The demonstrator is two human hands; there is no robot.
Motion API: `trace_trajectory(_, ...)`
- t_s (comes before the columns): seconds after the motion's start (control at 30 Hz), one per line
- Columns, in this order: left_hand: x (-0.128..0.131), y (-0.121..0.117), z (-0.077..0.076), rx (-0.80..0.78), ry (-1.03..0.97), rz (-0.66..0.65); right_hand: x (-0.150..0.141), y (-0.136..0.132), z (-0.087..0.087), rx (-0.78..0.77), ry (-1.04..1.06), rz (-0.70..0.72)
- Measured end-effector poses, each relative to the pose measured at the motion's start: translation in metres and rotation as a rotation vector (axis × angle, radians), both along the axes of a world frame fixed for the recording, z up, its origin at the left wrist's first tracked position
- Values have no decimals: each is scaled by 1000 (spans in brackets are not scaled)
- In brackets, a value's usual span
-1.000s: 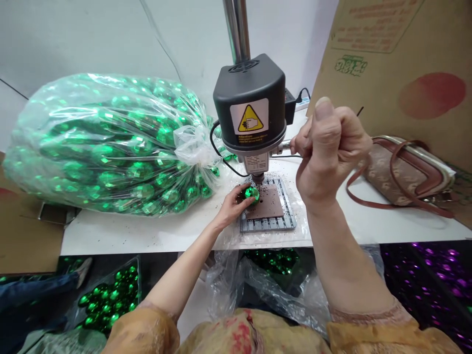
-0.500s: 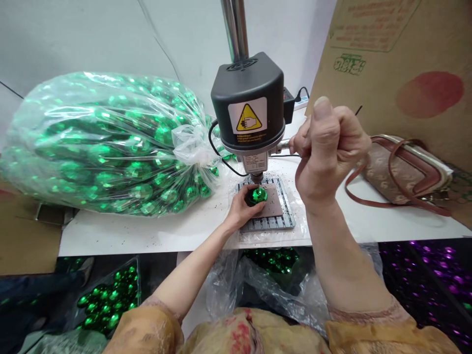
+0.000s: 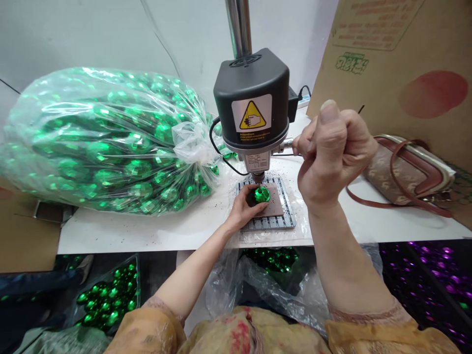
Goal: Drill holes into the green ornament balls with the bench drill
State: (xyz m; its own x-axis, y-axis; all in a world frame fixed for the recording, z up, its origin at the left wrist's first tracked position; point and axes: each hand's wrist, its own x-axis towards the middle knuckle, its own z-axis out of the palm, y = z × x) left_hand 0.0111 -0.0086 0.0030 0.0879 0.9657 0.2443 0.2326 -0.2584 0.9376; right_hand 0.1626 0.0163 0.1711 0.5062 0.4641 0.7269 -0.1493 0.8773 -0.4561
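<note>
A small black bench drill [image 3: 251, 110] stands on a white table [image 3: 147, 231], its chuck just above a ribbed base plate [image 3: 283, 219]. My left hand [image 3: 245, 209] grips a shiny green faceted ball [image 3: 261, 194] and holds it on the brown pad under the chuck. My right hand [image 3: 334, 152] is a fist closed on the drill's metal feed lever [image 3: 286, 144], thumb up, to the right of the drill head.
A big clear bag of green balls [image 3: 99, 142] lies left of the drill. A brown handbag [image 3: 405, 169] and a cardboard box [image 3: 398, 64] are on the right. Below the table edge sit a tray of green balls [image 3: 106, 300], an open bag of green balls [image 3: 273, 260] and purple balls [image 3: 435, 275].
My left hand slid the green ball rightward from the plate's left edge to under the chuck. My right fist stayed on the lever and sank slightly.
</note>
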Motion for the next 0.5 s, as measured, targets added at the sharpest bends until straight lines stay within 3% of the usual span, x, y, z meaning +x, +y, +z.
trace_trajectory(0.5, 1, 0, -5, -22, -64, -17, 1, -2, -25, 169, -28, -3)
